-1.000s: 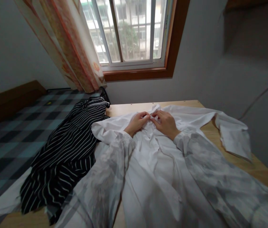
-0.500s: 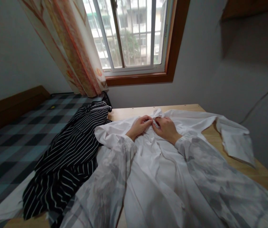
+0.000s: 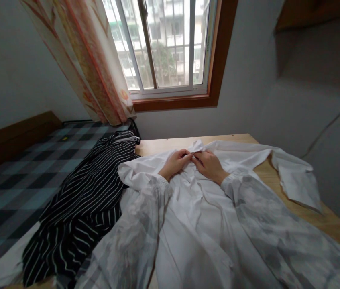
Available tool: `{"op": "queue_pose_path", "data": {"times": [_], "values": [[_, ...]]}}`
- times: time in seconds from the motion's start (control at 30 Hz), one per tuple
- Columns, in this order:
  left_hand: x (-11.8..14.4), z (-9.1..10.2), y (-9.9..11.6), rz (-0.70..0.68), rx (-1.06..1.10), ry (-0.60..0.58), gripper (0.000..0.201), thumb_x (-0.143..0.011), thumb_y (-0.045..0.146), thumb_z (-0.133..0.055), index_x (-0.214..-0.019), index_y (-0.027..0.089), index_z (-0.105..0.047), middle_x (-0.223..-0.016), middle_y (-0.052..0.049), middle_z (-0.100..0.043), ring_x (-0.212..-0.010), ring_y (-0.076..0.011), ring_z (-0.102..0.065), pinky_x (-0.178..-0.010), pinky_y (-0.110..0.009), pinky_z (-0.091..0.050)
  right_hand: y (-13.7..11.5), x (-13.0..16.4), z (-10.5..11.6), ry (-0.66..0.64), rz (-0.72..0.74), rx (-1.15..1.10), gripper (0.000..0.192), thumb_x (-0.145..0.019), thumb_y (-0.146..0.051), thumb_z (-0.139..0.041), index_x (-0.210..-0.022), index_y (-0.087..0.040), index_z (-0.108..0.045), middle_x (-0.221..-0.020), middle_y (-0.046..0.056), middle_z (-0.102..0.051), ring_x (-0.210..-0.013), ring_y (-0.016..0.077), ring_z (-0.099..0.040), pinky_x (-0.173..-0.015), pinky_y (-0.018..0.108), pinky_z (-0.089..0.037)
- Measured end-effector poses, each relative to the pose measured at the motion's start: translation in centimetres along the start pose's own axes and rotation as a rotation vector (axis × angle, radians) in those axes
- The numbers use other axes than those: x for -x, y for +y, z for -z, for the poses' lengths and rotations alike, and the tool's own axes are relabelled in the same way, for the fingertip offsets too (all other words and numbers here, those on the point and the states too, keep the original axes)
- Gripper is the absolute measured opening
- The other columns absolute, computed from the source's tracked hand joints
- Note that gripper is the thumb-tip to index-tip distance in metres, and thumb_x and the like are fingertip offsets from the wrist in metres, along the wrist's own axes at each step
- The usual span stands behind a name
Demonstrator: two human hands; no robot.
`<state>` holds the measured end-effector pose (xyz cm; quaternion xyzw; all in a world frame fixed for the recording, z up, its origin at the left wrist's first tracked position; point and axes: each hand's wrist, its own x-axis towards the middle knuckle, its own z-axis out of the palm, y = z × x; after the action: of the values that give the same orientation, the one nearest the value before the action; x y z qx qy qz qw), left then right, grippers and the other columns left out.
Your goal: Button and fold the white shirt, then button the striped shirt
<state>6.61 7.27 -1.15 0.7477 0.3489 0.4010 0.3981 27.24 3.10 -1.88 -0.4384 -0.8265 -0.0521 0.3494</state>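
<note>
Since a moment ago the view has drifted slightly, while both hands have stayed pinched together at the neck of the white shirt (image 3: pixel 206 216), barely shifting.

That shirt is the largest thing on the wooden table (image 3: pixel 332 220): plain white, creased, laid front up with its collar toward the window (image 3: pixel 163 44) and its body running back toward the person. One sleeve stretches out to the right, its cuff lying near the table's right edge; bare wood shows between that sleeve and the body and along the far edge behind the collar.

A black shirt with white stripes (image 3: pixel 88 192) lies heaped on the left, touching the white shirt's shoulder and spilling over the table's left side toward the checked bed cover (image 3: pixel 16 172).

A patterned curtain (image 3: pixel 94 64) hangs at the window's left.

The left hand (image 3: pixel 176 162) and right hand (image 3: pixel 208 164) meet just below the collar, fingers curled and fingertips nipping the white cloth between them; what exactly sits under the fingertips is too small to tell.
</note>
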Motion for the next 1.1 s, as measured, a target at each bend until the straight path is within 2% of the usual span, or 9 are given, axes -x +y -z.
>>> {"op": "queue_pose_path", "data": {"times": [0.27, 0.43, 0.57, 0.73, 0.9, 1.03, 1.1], "values": [[0.1, 0.0, 0.5, -0.034, 0.032, 0.038, 0.045, -0.094, 0.062, -0.070, -0.090, 0.017, -0.072, -0.088, -0.003, -0.074, -0.081, -0.0159, -0.063, -0.078, -0.026, -0.050, 0.5, 0.0, -0.5, 0.023, -0.019, -0.048, 0.025, -0.113, -0.035, -0.055, -0.108, -0.023, -0.076, -0.103, 0.009, -0.083, -0.096, 0.0256, -0.075, -0.090, 0.036, -0.047], [0.2, -0.1, 0.7, -0.039, 0.028, 0.045, 0.044, -0.096, 0.061, -0.070, -0.091, 0.017, -0.073, -0.087, -0.003, -0.074, -0.082, -0.0160, -0.064, -0.079, -0.026, -0.050, 0.3, 0.0, -0.2, 0.012, -0.020, -0.022, 0.029, -0.113, -0.036, -0.054, -0.104, -0.023, -0.077, -0.099, 0.009, -0.083, -0.092, 0.0254, -0.074, -0.088, 0.036, -0.048], [0.2, -0.1, 0.7, -0.029, 0.005, 0.046, 0.044, -0.093, 0.062, -0.074, -0.094, 0.017, -0.076, -0.092, -0.005, -0.077, -0.087, -0.0179, -0.067, -0.084, -0.028, -0.052, 0.1, 0.0, 0.0, 0.012, -0.034, 0.002, 0.030, -0.113, -0.036, -0.053, -0.108, -0.024, -0.080, -0.098, 0.009, -0.083, -0.089, 0.0256, -0.073, -0.086, 0.036, -0.048], [0.1, -0.1, 0.9, 0.019, 0.180, 0.047, 0.049, -0.086, 0.063, -0.081, -0.091, 0.015, -0.076, -0.087, -0.005, -0.074, -0.080, -0.0162, -0.062, -0.074, -0.027, -0.048, -0.1, -0.2, 0.2, 0.025, -0.062, -0.089, 0.034, -0.116, -0.039, -0.047, -0.109, -0.024, -0.077, -0.101, 0.009, -0.082, -0.092, 0.0253, -0.073, -0.088, 0.036, -0.048], [0.2, -0.1, 1.1, 0.102, 0.397, 0.166, 0.047, -0.080, 0.062, -0.087, -0.090, 0.017, -0.073, -0.072, 0.003, -0.059, -0.063, -0.0102, -0.048, -0.058, -0.023, -0.035, -0.1, -0.4, 0.2, 0.014, -0.119, -0.202, 0.035, -0.116, -0.040, -0.043, -0.101, -0.024, -0.070, -0.093, 0.007, -0.078, -0.088, 0.0253, -0.069, -0.086, 0.034, -0.047], [0.1, -0.1, 1.1, 0.151, 0.417, 0.301, 0.046, -0.082, 0.064, -0.084, -0.093, 0.020, -0.073, -0.067, 0.005, -0.049, -0.055, -0.0097, -0.038, -0.050, -0.024, -0.027, -0.2, -0.3, 0.1, 0.030, -0.100, -0.249, 0.020, -0.109, -0.041, -0.057, -0.110, -0.024, -0.068, -0.096, 0.006, -0.077, -0.091, 0.0267, -0.069, -0.089, 0.036, -0.048], [-0.1, -0.2, 1.0, 0.169, 0.380, 0.361, 0.046, -0.085, 0.065, -0.080, -0.097, 0.021, -0.073, -0.067, 0.005, -0.049, -0.053, -0.0102, -0.035, -0.049, -0.025, -0.027, -0.3, -0.3, 0.0, 0.072, -0.112, -0.257, 0.023, -0.102, -0.039, -0.066, -0.118, -0.023, -0.065, -0.098, 0.007, -0.076, -0.090, 0.0271, -0.069, -0.089, 0.036, -0.049]]}}
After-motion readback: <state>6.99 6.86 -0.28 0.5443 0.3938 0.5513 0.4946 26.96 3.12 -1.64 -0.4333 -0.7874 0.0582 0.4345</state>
